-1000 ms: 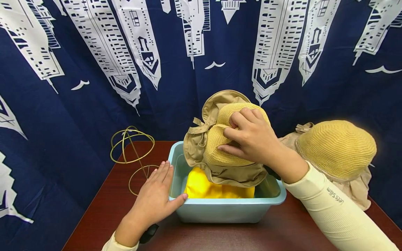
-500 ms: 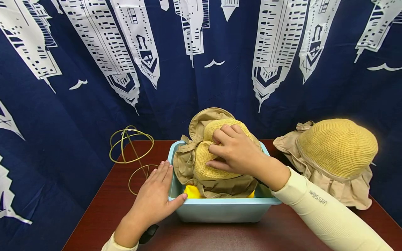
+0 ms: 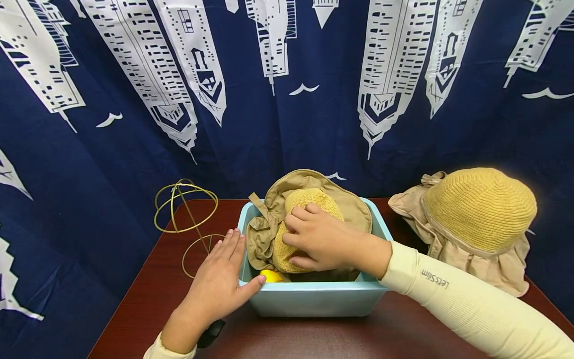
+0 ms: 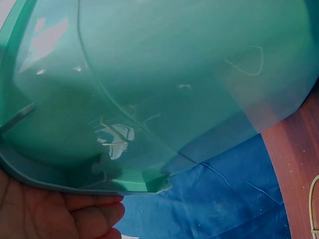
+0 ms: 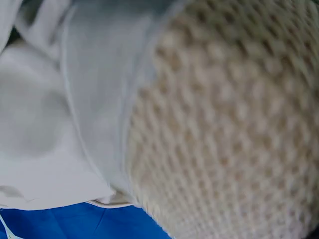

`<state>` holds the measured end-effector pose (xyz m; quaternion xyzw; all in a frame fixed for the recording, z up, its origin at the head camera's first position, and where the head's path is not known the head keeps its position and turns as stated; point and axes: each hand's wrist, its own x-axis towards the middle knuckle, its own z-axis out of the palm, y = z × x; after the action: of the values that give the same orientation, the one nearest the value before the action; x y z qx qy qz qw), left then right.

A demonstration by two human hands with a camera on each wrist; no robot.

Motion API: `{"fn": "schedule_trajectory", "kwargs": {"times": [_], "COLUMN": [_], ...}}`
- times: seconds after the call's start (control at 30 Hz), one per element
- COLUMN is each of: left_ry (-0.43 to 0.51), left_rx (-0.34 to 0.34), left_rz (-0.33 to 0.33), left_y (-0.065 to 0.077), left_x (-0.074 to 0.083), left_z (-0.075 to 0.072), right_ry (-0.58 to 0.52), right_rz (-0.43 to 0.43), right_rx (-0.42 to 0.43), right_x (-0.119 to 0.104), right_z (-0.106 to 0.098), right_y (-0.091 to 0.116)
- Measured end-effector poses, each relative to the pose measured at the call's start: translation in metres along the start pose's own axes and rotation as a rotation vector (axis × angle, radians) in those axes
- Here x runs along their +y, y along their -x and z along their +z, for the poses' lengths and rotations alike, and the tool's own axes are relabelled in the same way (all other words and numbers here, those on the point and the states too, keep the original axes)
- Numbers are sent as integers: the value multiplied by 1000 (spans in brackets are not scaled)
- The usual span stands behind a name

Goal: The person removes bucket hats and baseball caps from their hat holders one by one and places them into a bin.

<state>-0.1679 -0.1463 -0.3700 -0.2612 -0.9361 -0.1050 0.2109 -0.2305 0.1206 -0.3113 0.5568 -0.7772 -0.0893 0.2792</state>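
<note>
The right hand point(image 3: 320, 239) has its fingers curled into the knitted crown of the hat point(image 3: 309, 219), gripping it from above. The hat lies directly under those fingers, sunk in the bin point(image 3: 314, 299), its tan brim bunched up toward the bin's far and left walls. The right wrist view shows only knit and pale cloth at close range. The hat is crumpled, with no clear long axis.

The left hand point(image 3: 219, 284) lies flat, fingers straight, against the bin's left wall, thumb hooked over the near-left rim; it holds the bin, not the hat. So the right hand is the one on the hat, and the left is just beside it, on the other side of the wall.

A bit of yellow thing point(image 3: 270, 275) shows under the hat at the bin's near-left corner.

Left of the bin stands a wire stand point(image 3: 186, 219); right of it, well apart, a second hat point(image 3: 480, 209).

The right sleeve point(image 3: 471, 309) reads "LetsSlim".
</note>
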Motion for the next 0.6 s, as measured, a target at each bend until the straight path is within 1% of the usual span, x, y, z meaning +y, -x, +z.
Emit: {"fn": "schedule_trajectory", "kwargs": {"times": [0.17,0.27,0.37,0.5,0.6], "left_ry": [-4,-3,-5,-3,-3], "left_rx": [-4,1,3,3,3], "left_rz": [-1,0,1,-3,-4], "left_y": [0,0,0,1,1], "left_x": [0,0,0,0,0], "left_z": [0,0,1,2,2], "right_ry": [-24,-47,-73,-98,-92], "right_rz": [12,20,16,16,30], "right_rx": [-72,-85,-72,-21,19], "right_x": [-2,-1,0,7,16], "right_z": [0,-4,-13,-31,-42], "right_y": [5,8,10,9,10]}}
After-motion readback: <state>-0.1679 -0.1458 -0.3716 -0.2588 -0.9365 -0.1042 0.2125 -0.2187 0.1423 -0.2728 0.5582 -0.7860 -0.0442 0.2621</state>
